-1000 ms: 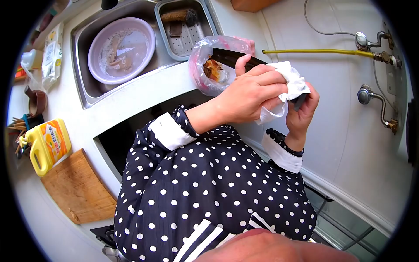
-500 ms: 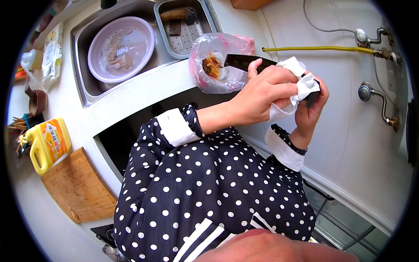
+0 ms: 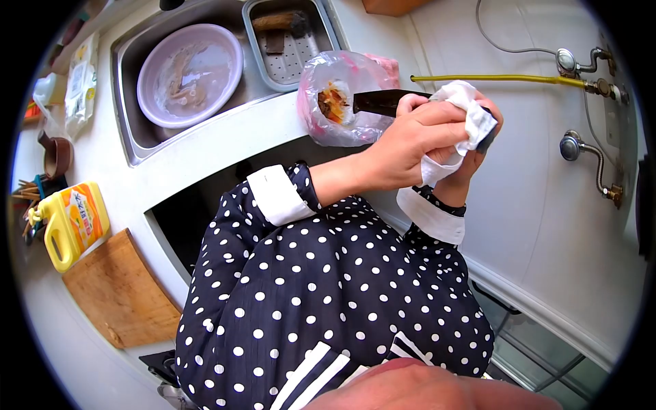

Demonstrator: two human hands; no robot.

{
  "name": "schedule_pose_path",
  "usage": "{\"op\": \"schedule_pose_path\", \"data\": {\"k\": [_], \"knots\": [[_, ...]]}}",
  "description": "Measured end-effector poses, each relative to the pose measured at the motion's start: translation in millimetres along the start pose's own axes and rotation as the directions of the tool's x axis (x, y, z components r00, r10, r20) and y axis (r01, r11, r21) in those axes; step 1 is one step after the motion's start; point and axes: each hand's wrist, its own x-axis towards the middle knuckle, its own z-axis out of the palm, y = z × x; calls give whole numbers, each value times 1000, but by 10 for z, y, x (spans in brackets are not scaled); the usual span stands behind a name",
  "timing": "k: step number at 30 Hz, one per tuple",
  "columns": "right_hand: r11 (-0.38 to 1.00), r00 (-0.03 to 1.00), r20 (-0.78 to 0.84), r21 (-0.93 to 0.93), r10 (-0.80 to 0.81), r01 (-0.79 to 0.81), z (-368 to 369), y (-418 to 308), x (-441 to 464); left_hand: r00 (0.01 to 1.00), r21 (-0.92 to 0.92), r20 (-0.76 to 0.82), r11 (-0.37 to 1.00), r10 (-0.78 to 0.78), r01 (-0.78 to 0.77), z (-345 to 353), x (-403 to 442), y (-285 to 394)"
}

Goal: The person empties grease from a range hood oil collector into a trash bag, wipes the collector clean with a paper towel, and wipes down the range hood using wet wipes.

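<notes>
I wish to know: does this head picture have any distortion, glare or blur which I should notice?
Head view: strong fisheye distortion, black corners, counter edge looks bent; head view again: bright highlights on the metal valve, little detail on the dark blade, hands fairly sharp.

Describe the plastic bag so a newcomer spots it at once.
Find the metal sink, then the grey perforated tray at its right in the picture. Just below and right of that tray is the plastic bag, overlapped by a dark blade. Unlike the rigid tray, it is crinkled, see-through and pink-marked, with brown-and-yellow scraps inside.
</notes>
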Motion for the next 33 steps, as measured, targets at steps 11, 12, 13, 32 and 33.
{"op": "schedule_pose_path", "data": {"k": [11,12,13,32,33], "knots": [[981,979,-195,165,-65,98,138,58,-51,977,271,212,962,-28,-31,-252,46,69],[978,976,-201,175,-77,113,144,42,-39,977,282,211,959,-27,-34,-261,42,75],[974,974,-208,185,-89,129,155,22,-19,979,281,204,959,-23,-36,-263,33,76],[935,950,-184,205,-254,289,52,-190,430,975,366,126,922,-183,126,-400,-141,-274],[939,951,-188,199,-246,282,47,-190,444,979,313,71,936,-191,160,-385,-147,-290]]}}
